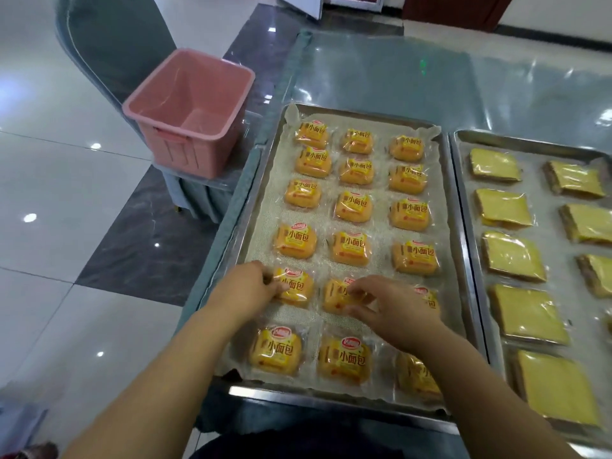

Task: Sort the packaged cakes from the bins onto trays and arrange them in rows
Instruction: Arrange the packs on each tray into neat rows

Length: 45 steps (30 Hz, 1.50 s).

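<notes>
Glossy pale and dark floor tiles (66, 200) surround a bench (397, 77) draped in clear plastic, where we lean over two metal trays. Our left hand (251, 286) curls its fingers onto the left edge of the left cake (298, 288) in the second row from us, with the fingertips pinching its wrapper. Our right hand (394, 309) reaches over the middle cake (332, 298) of the same row, its bent fingers and thumb closed on the packet. Its back and wrist cover most of the third cake in that row.

Both cakes lie flat on the paper lining of the near tray (461, 226), which carries orange wrapped cakes (352, 207) in three columns and six rows. Just beside it on the right, the second tray (530, 141) holds flat yellow cakes (511, 256) laid out in columns. Off the bench's left edge, a pink bin (188, 107) stands upright on a cloth-covered chair (190, 193).
</notes>
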Each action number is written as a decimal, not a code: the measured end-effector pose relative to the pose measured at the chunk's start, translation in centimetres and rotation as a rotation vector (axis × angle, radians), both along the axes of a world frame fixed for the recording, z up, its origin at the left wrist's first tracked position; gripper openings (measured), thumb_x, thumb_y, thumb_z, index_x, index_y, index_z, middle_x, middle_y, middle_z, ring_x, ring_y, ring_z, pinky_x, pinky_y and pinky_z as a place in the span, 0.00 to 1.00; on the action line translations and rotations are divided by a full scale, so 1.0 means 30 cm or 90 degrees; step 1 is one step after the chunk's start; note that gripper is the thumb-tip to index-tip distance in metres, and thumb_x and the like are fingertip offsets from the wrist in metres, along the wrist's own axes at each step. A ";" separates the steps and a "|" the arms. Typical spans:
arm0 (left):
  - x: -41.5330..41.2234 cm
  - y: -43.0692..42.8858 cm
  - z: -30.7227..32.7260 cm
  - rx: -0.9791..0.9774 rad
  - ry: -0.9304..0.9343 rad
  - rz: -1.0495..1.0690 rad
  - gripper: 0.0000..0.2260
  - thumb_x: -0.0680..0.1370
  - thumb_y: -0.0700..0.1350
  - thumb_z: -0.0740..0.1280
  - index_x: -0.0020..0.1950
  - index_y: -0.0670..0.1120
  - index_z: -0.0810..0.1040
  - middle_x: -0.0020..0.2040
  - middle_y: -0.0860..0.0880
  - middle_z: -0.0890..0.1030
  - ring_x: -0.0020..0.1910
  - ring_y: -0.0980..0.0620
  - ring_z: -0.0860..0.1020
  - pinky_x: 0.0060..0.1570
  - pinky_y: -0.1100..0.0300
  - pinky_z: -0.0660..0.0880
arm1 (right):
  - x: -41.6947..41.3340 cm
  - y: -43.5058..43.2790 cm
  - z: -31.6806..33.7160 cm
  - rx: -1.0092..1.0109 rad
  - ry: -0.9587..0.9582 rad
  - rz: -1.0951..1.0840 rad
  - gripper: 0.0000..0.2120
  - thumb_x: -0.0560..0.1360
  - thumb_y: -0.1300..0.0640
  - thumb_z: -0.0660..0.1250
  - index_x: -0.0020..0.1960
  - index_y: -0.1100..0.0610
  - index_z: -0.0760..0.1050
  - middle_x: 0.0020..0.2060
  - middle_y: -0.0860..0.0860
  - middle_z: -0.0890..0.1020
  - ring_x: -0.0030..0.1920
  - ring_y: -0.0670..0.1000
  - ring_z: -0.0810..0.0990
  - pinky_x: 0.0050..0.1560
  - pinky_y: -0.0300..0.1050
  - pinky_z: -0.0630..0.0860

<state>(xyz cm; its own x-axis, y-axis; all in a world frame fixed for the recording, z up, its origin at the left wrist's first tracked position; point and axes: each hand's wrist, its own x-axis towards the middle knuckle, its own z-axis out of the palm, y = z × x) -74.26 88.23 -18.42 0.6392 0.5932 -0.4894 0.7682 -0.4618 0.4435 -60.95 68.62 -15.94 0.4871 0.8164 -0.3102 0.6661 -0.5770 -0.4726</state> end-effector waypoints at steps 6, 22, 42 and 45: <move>-0.018 0.017 -0.003 0.019 -0.016 0.026 0.16 0.75 0.55 0.68 0.56 0.45 0.77 0.50 0.47 0.81 0.49 0.48 0.78 0.52 0.52 0.76 | -0.008 0.021 -0.006 0.015 0.001 -0.013 0.14 0.75 0.48 0.68 0.59 0.49 0.76 0.50 0.44 0.79 0.49 0.45 0.76 0.53 0.44 0.75; 0.188 0.159 0.055 0.195 -0.064 -0.323 0.27 0.75 0.52 0.68 0.72 0.53 0.64 0.69 0.51 0.67 0.68 0.49 0.63 0.65 0.52 0.66 | 0.110 0.076 0.008 -0.007 -0.021 -0.044 0.15 0.76 0.46 0.66 0.61 0.48 0.74 0.54 0.42 0.78 0.51 0.42 0.76 0.52 0.41 0.75; 0.309 0.283 0.039 0.159 -0.088 -0.432 0.28 0.75 0.57 0.65 0.73 0.54 0.63 0.70 0.54 0.67 0.67 0.51 0.65 0.65 0.56 0.66 | 0.266 0.255 -0.001 0.000 -0.076 -0.026 0.15 0.77 0.47 0.65 0.62 0.49 0.74 0.55 0.44 0.78 0.53 0.46 0.75 0.53 0.45 0.75; 0.374 0.317 0.048 0.209 -0.168 -0.396 0.22 0.77 0.53 0.64 0.70 0.53 0.67 0.64 0.52 0.71 0.64 0.51 0.68 0.63 0.56 0.68 | 0.307 0.300 0.016 0.003 -0.097 -0.025 0.15 0.77 0.47 0.65 0.62 0.50 0.74 0.54 0.45 0.78 0.53 0.47 0.76 0.53 0.45 0.75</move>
